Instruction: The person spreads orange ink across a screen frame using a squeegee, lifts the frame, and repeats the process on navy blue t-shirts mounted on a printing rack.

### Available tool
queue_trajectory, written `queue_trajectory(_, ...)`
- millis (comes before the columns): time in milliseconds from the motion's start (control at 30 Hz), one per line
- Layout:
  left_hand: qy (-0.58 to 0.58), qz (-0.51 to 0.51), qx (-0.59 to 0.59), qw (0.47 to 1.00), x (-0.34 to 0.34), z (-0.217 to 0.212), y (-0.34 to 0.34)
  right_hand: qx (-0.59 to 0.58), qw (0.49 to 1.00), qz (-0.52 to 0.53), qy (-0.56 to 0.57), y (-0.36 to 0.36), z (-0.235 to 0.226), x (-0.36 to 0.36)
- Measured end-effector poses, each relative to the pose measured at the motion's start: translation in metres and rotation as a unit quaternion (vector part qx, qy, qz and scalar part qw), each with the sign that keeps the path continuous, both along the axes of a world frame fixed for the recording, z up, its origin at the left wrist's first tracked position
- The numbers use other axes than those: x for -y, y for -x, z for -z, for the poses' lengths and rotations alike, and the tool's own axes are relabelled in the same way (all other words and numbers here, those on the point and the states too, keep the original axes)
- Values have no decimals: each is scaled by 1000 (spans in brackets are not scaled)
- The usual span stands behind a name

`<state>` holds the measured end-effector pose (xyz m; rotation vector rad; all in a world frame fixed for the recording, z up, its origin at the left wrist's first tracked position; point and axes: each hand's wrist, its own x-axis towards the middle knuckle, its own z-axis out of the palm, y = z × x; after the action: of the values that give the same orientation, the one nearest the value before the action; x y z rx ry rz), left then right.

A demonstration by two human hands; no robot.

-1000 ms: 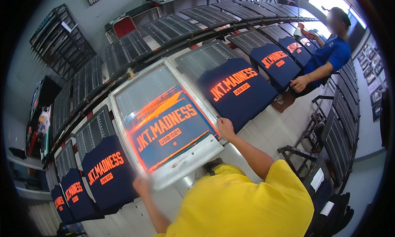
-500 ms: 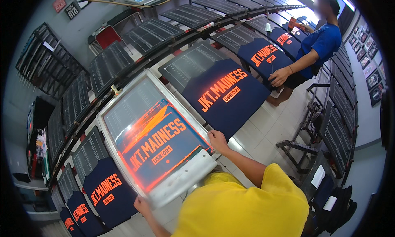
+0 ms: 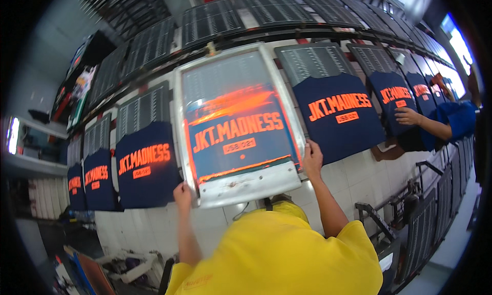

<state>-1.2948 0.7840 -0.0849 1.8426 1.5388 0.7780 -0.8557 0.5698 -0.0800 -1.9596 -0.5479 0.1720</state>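
Before me is a screen-printing frame (image 3: 180, 110) with a pale metal border and a see-through mesh smeared with bright orange ink. Orange lettering on dark navy shows through its mesh. My left hand (image 3: 183, 194) is closed on the frame's near left corner. On the near right side, my right hand (image 3: 312, 161) grips the frame's edge, thumb up. A broad metal strip (image 3: 251, 188) crosses the frame's near end between my hands. Navy shirt pieces with orange prints lie on both sides, the nearest being the left piece (image 3: 146, 182) and the right piece (image 3: 338, 136).
Dark printing boards (image 3: 212, 22) run in a long curved row on black rails behind the frame. A co-worker in a blue top (image 3: 451, 122) stands at the right, one hand (image 3: 407, 116) over a printed shirt piece. A black metal stand (image 3: 376, 218) is at the lower right.
My view has turned, so the frame now appears more upright and the shirt pieces lie level on either side. Both hands remain at the frame's near corners.
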Motion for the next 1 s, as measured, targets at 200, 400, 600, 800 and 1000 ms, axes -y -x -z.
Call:
queue_trajectory(200, 0, -3, -39, 999, 13, -29, 1, 191, 973, -127, 2, 27, -35, 1)
queue_trajectory(400, 298, 178, 206, 915, 66, -90, 23, 295, 810, -493, 112, 111, -100, 7)
queue_trajectory(600, 459, 311, 150, 819, 119, -59, -15, 369, 723, -547, 206, 123, -108, -15)
queue_trajectory(800, 545, 200, 244, 777, 138, -19, -73, 398, 763, -448, 241, 126, -112, -48)
queue_trajectory(1000, 530, 166, 325, 766, 147, 5, -89, 383, 784, -454, 181, 110, -103, -58)
